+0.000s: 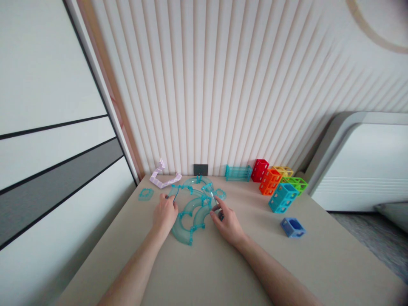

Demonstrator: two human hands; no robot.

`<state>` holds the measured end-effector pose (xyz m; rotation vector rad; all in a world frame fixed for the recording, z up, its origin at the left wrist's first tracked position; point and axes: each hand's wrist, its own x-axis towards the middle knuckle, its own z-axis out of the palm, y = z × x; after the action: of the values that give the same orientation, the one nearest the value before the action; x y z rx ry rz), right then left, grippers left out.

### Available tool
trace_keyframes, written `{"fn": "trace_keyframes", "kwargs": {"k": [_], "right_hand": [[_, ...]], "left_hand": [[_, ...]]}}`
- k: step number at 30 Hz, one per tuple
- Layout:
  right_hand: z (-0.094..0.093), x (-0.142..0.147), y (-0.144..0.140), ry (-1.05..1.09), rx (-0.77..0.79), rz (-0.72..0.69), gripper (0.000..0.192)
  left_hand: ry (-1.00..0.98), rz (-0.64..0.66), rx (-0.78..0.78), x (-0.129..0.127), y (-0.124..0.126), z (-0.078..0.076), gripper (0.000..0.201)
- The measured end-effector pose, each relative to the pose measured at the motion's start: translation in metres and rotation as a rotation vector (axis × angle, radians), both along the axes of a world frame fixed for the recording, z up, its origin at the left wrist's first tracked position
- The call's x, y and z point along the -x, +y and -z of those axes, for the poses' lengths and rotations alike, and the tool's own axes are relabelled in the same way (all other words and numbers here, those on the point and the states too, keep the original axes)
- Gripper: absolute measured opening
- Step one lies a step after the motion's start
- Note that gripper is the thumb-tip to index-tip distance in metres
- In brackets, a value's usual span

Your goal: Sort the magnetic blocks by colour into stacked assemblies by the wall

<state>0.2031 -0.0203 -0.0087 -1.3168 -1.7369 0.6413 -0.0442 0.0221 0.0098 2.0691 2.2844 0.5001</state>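
Observation:
A pile of clear teal curved track pieces lies on the beige table, near its far side. My left hand rests at the pile's left edge, its fingers pinching the end of one thin curved piece. My right hand is at the pile's right edge, fingertips closed on the end of another curved piece. A flat teal square piece lies alone to the left of my left hand.
A lilac stepped piece lies by the slatted wall. At the back right stand a teal straight tube and red, orange, yellow, green and cyan lattice blocks. A blue block sits nearer. A dark socket is on the wall.

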Motion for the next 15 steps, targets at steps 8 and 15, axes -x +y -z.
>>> {"fn": "trace_keyframes", "kwargs": {"k": [8,15], "right_hand": [[-0.003,0.000,-0.001,-0.006,-0.001,-0.001,0.054],[-0.001,-0.001,0.000,-0.004,-0.001,-0.003,0.053]], "left_hand": [[0.046,-0.010,0.006,-0.004,-0.003,-0.007,0.032],[0.067,-0.026,0.005,-0.006,-0.006,-0.012,0.029]]}}
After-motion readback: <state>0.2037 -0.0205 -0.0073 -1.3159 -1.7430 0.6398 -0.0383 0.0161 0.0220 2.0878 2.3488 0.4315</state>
